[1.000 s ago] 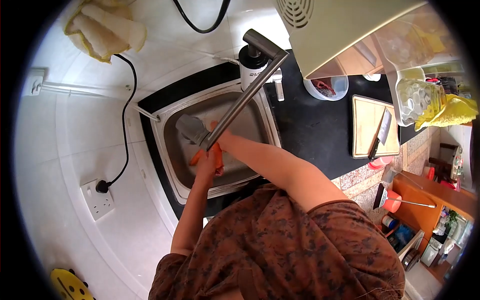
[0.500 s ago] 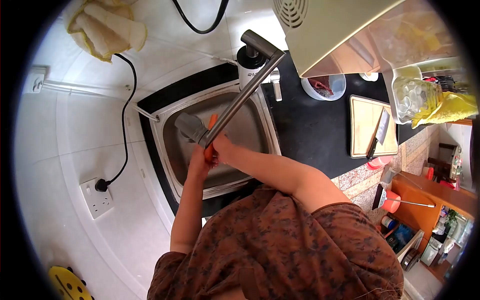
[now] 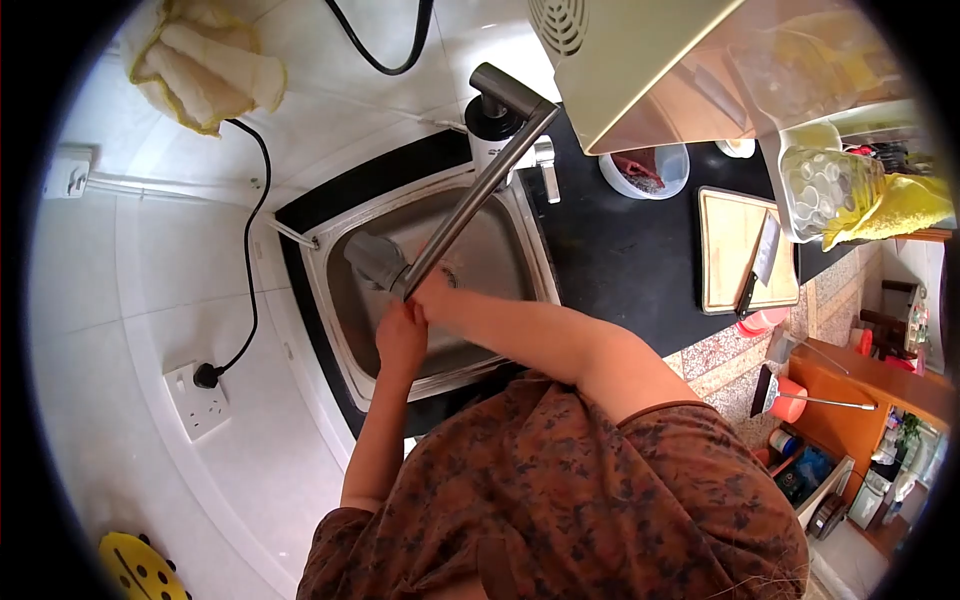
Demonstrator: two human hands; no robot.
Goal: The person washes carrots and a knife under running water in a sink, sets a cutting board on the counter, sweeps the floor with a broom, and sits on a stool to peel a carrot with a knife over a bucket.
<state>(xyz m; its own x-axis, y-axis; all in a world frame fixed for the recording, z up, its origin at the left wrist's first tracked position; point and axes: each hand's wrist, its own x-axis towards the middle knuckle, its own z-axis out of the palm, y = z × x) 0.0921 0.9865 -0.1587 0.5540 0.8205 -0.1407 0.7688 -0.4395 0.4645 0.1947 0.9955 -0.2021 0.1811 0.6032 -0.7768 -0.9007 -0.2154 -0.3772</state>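
Observation:
Both hands are together over the steel sink, just under the end of the tap's spout. My left hand is closed, its fingers curled against my right. Behind the spout, my right hand is partly covered and wraps round the same spot. The orange carrot seen between them a moment ago is now hidden by the hands and spout. A blurred grey shape, perhaps the spout head or running water, reaches into the basin beside the hands.
Right of the sink, a bowl with dark red contents stands on the black counter. A cleaver lies on a cutting board. Behind the basin is a pump bottle. A cable runs to a wall socket.
The carrot has gone out of sight behind my hands and the spout. My left hand has turned and risen slightly, closing against my right. The view has shifted a little.

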